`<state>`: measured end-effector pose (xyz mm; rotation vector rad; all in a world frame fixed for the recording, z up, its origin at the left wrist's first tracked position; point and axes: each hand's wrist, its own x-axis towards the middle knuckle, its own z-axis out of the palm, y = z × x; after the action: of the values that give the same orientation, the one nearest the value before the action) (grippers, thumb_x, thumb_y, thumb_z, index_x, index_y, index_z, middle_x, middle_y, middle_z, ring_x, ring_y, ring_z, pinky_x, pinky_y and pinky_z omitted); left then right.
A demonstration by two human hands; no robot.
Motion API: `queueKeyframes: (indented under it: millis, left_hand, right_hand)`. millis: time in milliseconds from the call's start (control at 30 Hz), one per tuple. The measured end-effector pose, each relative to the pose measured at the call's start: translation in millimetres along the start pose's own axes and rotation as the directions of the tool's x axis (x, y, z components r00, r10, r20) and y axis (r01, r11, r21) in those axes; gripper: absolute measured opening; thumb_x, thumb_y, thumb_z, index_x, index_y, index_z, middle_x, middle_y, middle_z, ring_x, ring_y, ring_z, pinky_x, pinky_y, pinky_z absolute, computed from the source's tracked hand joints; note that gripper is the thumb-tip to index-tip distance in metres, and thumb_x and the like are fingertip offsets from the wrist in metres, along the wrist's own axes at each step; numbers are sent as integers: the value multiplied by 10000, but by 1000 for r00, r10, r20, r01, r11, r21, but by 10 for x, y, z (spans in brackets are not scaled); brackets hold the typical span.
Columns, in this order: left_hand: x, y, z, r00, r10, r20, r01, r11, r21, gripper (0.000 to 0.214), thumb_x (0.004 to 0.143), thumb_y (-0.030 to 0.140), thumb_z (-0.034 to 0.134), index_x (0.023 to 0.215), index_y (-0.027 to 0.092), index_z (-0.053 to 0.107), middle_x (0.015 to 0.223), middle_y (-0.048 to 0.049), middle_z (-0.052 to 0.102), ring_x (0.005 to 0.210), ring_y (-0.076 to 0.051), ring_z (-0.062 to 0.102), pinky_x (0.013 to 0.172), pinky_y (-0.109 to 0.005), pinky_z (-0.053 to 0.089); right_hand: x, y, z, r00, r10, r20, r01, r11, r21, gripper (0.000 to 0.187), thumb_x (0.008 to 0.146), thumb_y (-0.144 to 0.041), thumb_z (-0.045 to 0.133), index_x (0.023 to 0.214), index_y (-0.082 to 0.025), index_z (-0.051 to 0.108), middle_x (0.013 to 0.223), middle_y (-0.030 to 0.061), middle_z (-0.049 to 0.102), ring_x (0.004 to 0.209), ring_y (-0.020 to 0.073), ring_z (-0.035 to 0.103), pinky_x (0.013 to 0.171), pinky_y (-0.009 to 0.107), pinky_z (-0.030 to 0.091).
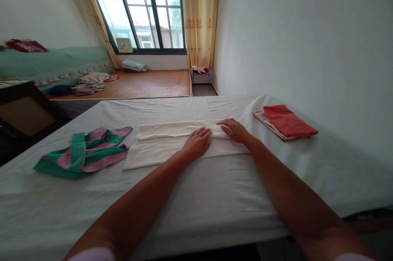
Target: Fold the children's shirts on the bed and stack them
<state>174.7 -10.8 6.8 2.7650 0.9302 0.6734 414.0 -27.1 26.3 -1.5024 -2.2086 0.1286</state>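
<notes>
A cream-coloured cloth [159, 146], folded into a long strip with a lengthwise flap, lies on the white sheet. My left hand [198, 142] rests palm down on its middle, fingers stretched out. Over the right end of the cloth is my right hand [235, 130], its fingers slightly bent and apart, touching the upper flap. Neither hand grips anything. Left of the cloth lies a crumpled green and pink striped fabric piece [84, 152]. To the right sits a small stack of folded cloths, an orange-red one [287, 121] on top of a pale pink one [270, 124].
The white sheet [199, 208] covers the table-like surface under my hands. Behind it stands a bed with a brown mat [150, 83], with clothes [92, 83] on its left. A white wall [301, 40] borders the right. A dark cabinet [27, 118] stands at left.
</notes>
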Motion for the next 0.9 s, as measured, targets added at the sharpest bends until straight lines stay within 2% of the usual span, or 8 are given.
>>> queueKeyframes:
  millis: [67, 133, 300, 433, 633, 667, 767, 900]
  left_hand:
    - [-12, 9, 30, 997, -22, 75, 20, 999, 25, 436, 940, 338, 430, 1354, 227, 508, 1453, -78, 471, 1374, -254, 358, 1131, -447, 267]
    - [-26, -10, 43, 996, -36, 86, 32, 998, 48, 423, 953, 346, 401, 1347, 246, 515, 1457, -63, 469, 1372, -241, 363, 1133, -437, 258]
    - [-74, -206, -16, 977, -207, 55, 202, 976, 87, 433, 961, 390, 379, 1360, 276, 502, 1461, -65, 464, 1368, -252, 374, 1122, -471, 266]
    - [-199, -551, -208, 868, -488, 89, 458, 857, 234, 505, 975, 449, 278, 1412, 255, 441, 1532, -72, 350, 1417, -265, 284, 1134, -494, 228]
    - [-801, -1124, -714, 591, -806, -46, 744, 522, 417, 554, 967, 434, 209, 1438, 215, 400, 1561, -102, 279, 1425, -310, 242, 1100, -562, 243]
    - [-908, -1189, -799, 567, -821, -67, 755, 485, 441, 553, 965, 428, 213, 1422, 198, 423, 1548, -121, 302, 1411, -319, 270, 1084, -554, 272]
    - [-1102, -1305, -1005, 569, -820, -58, 727, 469, 502, 525, 940, 413, 303, 1335, 139, 515, 1441, -175, 452, 1346, -320, 377, 1067, -480, 317]
    - [-1039, -1352, -1173, 562, -826, -46, 716, 458, 526, 531, 869, 438, 452, 1228, 67, 578, 1294, -231, 566, 1232, -327, 510, 994, -403, 396]
  right_hand:
    - [11, -38, 122, 986, -42, 163, 37, 999, 36, 440, 968, -410, 350, 1357, -299, 523, 1415, 13, 518, 1348, 218, 392, 1139, 406, 245]
    - [2, -9, 219, 970, 14, 243, -17, 1000, 11, 492, 968, -477, 326, 1418, -323, 450, 1497, -4, 414, 1411, 226, 300, 1164, 423, 173]
    - [-73, 282, 247, 957, 205, 205, -181, 975, -131, 517, 969, -483, 298, 1452, -325, 395, 1542, 0, 330, 1438, 238, 234, 1172, 456, 129]
    - [-123, 462, 193, 931, 333, 150, -295, 927, -231, 526, 973, -466, 260, 1464, -313, 368, 1551, -1, 312, 1426, 249, 261, 1151, 491, 191]
    - [-127, 485, 184, 931, 353, 90, -325, 917, -233, 508, 960, -447, 314, 1420, -273, 442, 1517, 30, 381, 1385, 257, 336, 1117, 490, 276]
    - [-121, 493, 185, 933, 352, 71, -330, 919, -216, 501, 952, -446, 337, 1400, -264, 470, 1508, 37, 396, 1373, 266, 353, 1106, 495, 291]
    - [-100, 554, 177, 939, 342, -31, -342, 925, -163, 453, 921, -371, 423, 1327, -213, 548, 1456, 76, 467, 1317, 264, 425, 1079, 456, 341]
    - [-96, 662, 119, 903, 368, -224, -393, 916, -81, 392, 867, -226, 470, 1222, -142, 614, 1299, 124, 602, 1194, 234, 539, 1026, 364, 400]
